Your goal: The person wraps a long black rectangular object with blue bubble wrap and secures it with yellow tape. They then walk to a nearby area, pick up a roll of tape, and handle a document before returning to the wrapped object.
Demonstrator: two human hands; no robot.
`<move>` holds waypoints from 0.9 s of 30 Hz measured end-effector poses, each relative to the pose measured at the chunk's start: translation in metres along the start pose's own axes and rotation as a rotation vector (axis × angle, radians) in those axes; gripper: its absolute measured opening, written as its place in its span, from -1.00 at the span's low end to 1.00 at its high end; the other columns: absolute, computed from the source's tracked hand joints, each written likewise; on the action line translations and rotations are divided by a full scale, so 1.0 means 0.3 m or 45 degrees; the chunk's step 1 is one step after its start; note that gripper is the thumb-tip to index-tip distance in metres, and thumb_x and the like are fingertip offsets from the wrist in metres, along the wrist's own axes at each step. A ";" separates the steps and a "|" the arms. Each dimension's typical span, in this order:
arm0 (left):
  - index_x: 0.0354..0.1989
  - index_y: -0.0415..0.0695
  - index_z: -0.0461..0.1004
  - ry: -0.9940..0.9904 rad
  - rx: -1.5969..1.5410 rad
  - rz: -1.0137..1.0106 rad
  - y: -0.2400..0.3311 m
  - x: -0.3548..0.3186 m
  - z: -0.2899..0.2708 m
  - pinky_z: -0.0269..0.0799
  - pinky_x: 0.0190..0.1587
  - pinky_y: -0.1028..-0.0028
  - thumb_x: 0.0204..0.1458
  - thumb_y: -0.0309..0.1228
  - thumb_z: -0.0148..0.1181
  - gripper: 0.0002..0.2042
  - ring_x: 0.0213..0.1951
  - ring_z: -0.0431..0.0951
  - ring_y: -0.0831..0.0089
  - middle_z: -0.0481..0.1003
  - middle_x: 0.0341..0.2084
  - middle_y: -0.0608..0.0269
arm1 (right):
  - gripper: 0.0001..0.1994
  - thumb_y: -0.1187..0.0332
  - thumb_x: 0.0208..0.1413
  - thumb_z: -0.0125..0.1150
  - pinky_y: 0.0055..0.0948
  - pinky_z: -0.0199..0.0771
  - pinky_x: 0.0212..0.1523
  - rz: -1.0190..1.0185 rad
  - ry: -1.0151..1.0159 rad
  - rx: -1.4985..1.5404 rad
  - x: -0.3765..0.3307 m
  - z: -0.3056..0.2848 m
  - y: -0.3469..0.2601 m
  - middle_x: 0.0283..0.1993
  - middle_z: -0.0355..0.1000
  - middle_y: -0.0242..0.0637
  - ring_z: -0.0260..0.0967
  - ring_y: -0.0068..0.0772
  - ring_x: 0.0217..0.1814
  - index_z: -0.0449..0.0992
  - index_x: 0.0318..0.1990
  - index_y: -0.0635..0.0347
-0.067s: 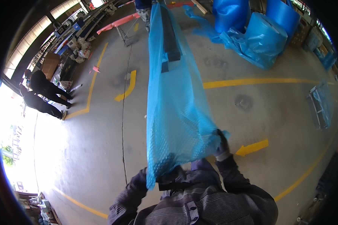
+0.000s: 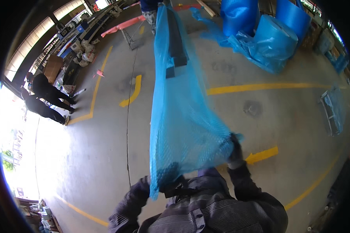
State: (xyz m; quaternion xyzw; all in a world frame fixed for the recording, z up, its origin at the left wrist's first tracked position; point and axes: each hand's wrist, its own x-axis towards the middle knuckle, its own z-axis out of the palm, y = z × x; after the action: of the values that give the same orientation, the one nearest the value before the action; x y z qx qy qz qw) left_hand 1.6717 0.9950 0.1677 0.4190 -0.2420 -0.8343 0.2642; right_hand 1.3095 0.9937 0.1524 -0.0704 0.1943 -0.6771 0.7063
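Note:
A long sheet of light blue bubble wrap (image 2: 182,116) stretches away from me toward the top of the view. My right hand (image 2: 234,151), in a dark glove, is closed on its near right corner. At the near left corner, my gloved left hand (image 2: 174,181) grips the wrap from inside or beneath; the film partly hides its fingers. Farther along, long dark flat pieces (image 2: 177,44) lie on or within the wrap, their near ends uneven. A person (image 2: 149,11) in camouflage trousers stands at the far end; their hands are hard to make out.
Big blue bubble-wrap rolls (image 2: 275,39) stand at the far right, loose film trailing from one. Two people (image 2: 50,95) bend over at the left beside cluttered racks (image 2: 81,39). A wrapped metal frame (image 2: 330,110) is at right. Yellow lines and arrows (image 2: 262,154) mark the concrete floor.
My right hand has moved slightly right, and my left slightly left, spreading the wrap's near edge wider. Both hands still hold it.

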 end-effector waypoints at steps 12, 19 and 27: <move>0.33 -0.27 0.37 0.775 0.794 0.905 1.043 -0.410 0.163 0.61 0.06 0.31 0.20 -0.35 0.32 -0.46 0.00 0.63 0.30 0.56 0.07 0.04 | -0.67 0.40 0.34 0.22 -0.20 0.56 0.15 -0.740 -0.654 -1.053 0.649 0.451 -0.356 0.20 0.52 -0.15 0.50 -0.23 0.20 0.50 0.22 0.24; 0.31 -0.28 0.40 1.056 0.633 1.134 1.437 0.038 -0.266 0.59 0.03 0.34 0.24 -0.31 0.27 -0.50 -0.03 0.62 0.32 0.57 0.04 0.07 | -0.67 0.32 0.44 0.07 -0.06 0.51 0.25 -0.460 -0.630 -0.754 1.134 0.510 -0.362 0.27 0.47 -0.11 0.45 -0.15 0.29 0.49 0.23 0.27; 0.28 -0.29 0.43 0.865 0.696 0.965 1.770 0.972 -0.401 0.57 0.00 0.37 0.28 -0.27 0.22 -0.53 -0.08 0.61 0.35 0.57 0.00 0.10 | -0.62 0.22 0.50 -0.06 0.11 0.52 0.26 0.119 -1.187 0.153 1.593 0.937 -0.547 0.31 0.44 -0.04 0.42 -0.05 0.34 0.47 0.25 0.28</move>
State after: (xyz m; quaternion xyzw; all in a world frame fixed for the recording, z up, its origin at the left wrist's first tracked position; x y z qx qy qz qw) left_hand 1.7491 0.3906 0.2692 0.6005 -0.4834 -0.4072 0.4897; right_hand 1.2645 0.4653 0.3833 -0.3170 -0.1802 -0.5508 0.7508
